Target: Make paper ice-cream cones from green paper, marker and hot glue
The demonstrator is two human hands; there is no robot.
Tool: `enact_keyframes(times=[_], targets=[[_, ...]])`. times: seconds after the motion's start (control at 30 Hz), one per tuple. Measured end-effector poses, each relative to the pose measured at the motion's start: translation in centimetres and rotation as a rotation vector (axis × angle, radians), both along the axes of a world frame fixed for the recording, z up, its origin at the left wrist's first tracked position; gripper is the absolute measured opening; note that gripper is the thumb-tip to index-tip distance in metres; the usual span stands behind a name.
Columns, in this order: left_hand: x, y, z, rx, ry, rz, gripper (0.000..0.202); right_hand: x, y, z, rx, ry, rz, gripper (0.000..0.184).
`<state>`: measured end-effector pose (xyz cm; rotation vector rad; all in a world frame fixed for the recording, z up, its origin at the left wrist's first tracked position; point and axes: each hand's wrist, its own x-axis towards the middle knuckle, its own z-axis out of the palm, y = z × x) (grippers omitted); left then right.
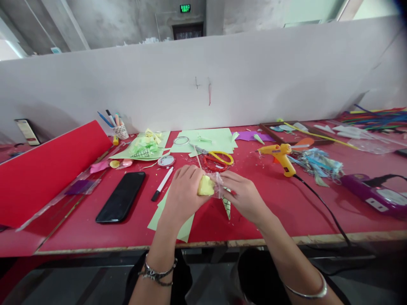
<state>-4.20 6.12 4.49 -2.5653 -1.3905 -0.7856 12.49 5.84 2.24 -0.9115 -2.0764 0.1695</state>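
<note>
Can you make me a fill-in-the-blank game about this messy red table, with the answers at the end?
1. The left hand holds a small lump coloured ____.
2. A white pen lies between that hand and a black ____.
3. The scissors have one yellow handle and one ____ handle.
4. The English word on the glowing green sign is ____.

Answers: yellow; phone; red; EXIT.

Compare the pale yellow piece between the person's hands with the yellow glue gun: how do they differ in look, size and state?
The pale yellow piece is small and blocky; the glue gun is larger, with a handle and nozzle.
The piece is held in the left hand; the gun sits untouched on the red tabletop.
The piece has no cord visible; the gun trails a black one.
Both are yellow.
</note>
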Motion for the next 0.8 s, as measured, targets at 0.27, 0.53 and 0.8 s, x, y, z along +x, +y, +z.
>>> enact_keyframes(times=[0.27,0.53,0.8], targets=[[1.5,0.0,-1.1,-0.036,0.115,-0.038,0.026,-0.5,0.3,-0.7,-0.125,-0.018,-0.012,0.011],[1.5,0.2,-1.0,-0.088,-0.020,-0.082,0.027,0.3,-0.1,0.3,-0.149,0.101,0.018,0.008],[0.3,0.5,-1.6,-0.181,0.077,0.084,0.034,1.1,0.1,0.3,-0.432,0.865,-0.014,0.010]])
